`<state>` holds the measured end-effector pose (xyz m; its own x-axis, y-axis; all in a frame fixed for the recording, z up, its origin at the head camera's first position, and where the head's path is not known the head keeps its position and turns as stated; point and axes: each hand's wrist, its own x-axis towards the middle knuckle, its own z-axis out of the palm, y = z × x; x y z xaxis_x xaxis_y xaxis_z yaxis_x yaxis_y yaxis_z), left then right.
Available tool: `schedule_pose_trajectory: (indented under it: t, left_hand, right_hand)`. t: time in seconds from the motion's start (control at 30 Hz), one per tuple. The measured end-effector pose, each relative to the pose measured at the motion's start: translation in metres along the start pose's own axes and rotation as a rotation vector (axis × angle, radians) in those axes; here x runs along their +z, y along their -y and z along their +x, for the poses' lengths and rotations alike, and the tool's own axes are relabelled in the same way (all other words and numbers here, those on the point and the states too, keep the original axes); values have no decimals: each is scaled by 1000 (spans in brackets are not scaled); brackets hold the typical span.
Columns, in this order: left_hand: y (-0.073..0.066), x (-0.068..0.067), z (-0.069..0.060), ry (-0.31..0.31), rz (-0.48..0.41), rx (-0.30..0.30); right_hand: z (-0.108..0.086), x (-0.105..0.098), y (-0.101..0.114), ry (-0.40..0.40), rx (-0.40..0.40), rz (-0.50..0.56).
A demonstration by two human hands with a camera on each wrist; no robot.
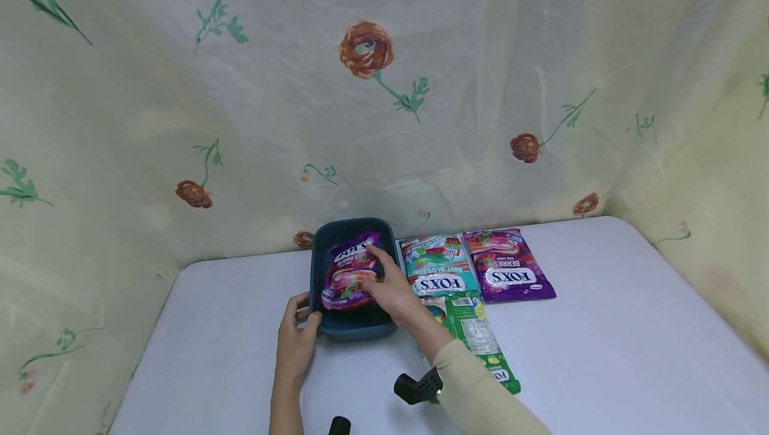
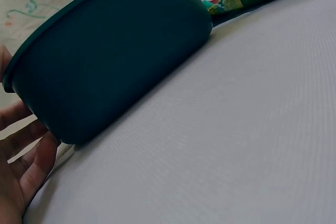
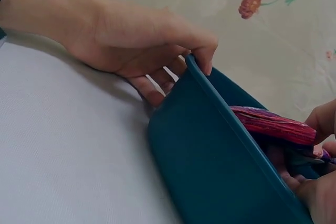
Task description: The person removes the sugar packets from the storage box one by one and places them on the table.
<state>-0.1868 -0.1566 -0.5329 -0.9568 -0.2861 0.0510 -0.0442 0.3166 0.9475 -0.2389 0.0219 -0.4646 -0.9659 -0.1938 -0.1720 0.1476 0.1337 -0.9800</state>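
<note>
A dark teal plastic tub (image 1: 360,333) stands on the white-covered table, close to the back edge. My left hand (image 1: 294,341) grips its near left corner, the thumb over the rim and the fingers against the outer wall, as the right wrist view shows. Inside the tub is a purple Fox's Berries candy bag (image 1: 348,271). My right hand (image 1: 393,291) reaches over the right rim and holds this bag between thumb and fingers. In the right wrist view the candy bag (image 3: 273,124) sits partly above the rim; some fingers are hidden behind the tub wall.
Right of the tub lie a teal Mint Blossom bag (image 1: 438,261) and another purple Berries bag (image 1: 510,268). A green Fox's bag (image 1: 477,328) lies nearer, partly under the right forearm. A flowered cloth (image 1: 456,121) hangs behind the table.
</note>
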Motion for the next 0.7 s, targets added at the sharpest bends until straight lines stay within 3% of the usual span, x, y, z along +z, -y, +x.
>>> schedule_pose_trajectory:
  t: [0.37, 0.7]
  left_hand:
    - [2, 5, -2, -2, 8, -5]
    - [1, 1, 0, -14, 48, -17]
  right_hand:
    - [-7, -7, -2, -19, 15, 43]
    - [-10, -14, 1, -14, -8, 119]
